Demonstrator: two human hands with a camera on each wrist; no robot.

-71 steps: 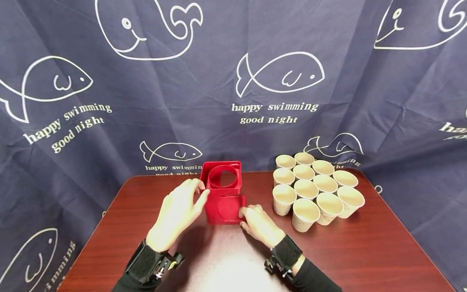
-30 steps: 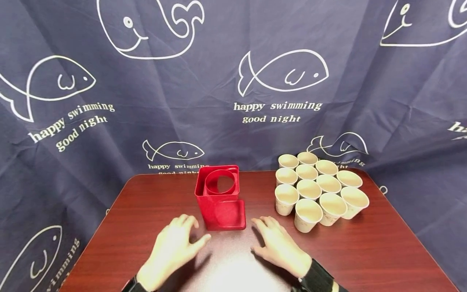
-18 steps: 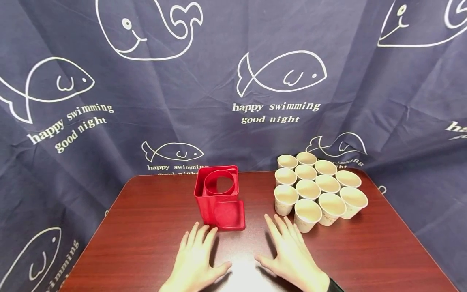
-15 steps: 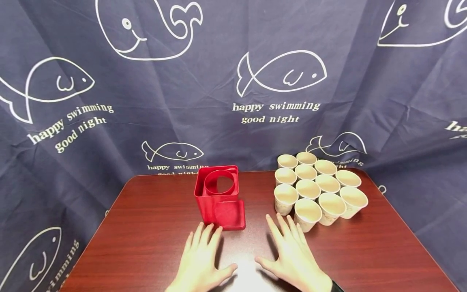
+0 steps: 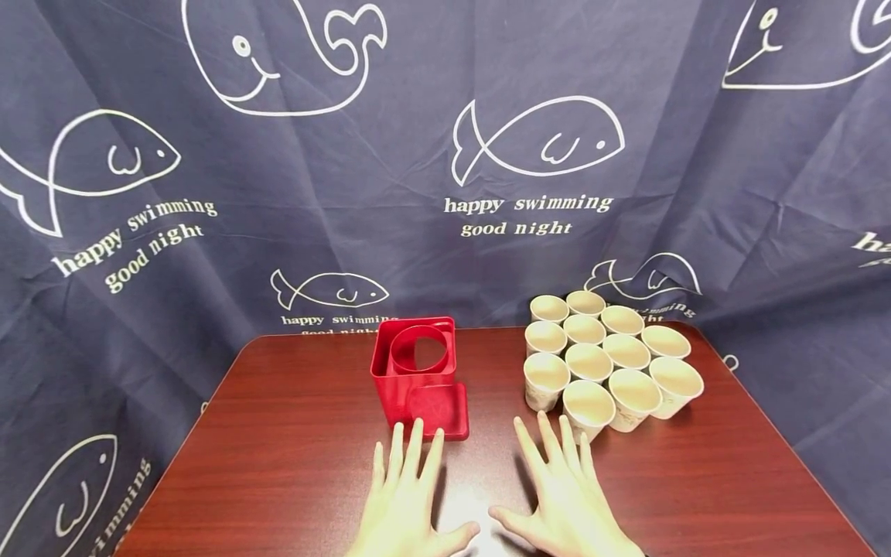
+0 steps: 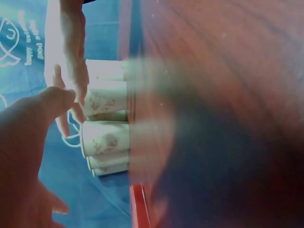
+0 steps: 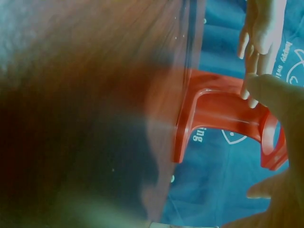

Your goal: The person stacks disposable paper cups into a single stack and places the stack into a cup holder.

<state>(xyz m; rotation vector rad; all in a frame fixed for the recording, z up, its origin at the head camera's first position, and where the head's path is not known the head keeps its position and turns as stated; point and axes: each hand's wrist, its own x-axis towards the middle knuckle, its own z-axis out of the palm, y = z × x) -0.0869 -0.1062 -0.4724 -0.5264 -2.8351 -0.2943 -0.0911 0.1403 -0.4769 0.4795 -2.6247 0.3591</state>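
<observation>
Both hands are held over the near part of the table, palms down with fingers spread. My left hand [image 5: 411,499] holds nothing; its fingertips overlap the lower edge of the red plastic holder [image 5: 400,391] in the head view, and contact cannot be told. That holder has a square top with a round ring and a low tray-like base. Nothing is in my right hand [image 5: 567,499], whose fingertips lie just in front of the nearest paper cup [image 5: 588,404]. In the right wrist view the holder [image 7: 223,111] shows as a C-shaped frame.
Several white paper cups [image 5: 626,352] stand upright in close rows on the right of the brown table [image 5: 292,433]. A dark blue curtain [image 5: 390,193] with white fish drawings hangs behind the table's back edge.
Both hands have let go of the red holder and drawn back towards the person, their fingers spreading. The holder sits turned slightly; over the last half second the left hand has shifted right.
</observation>
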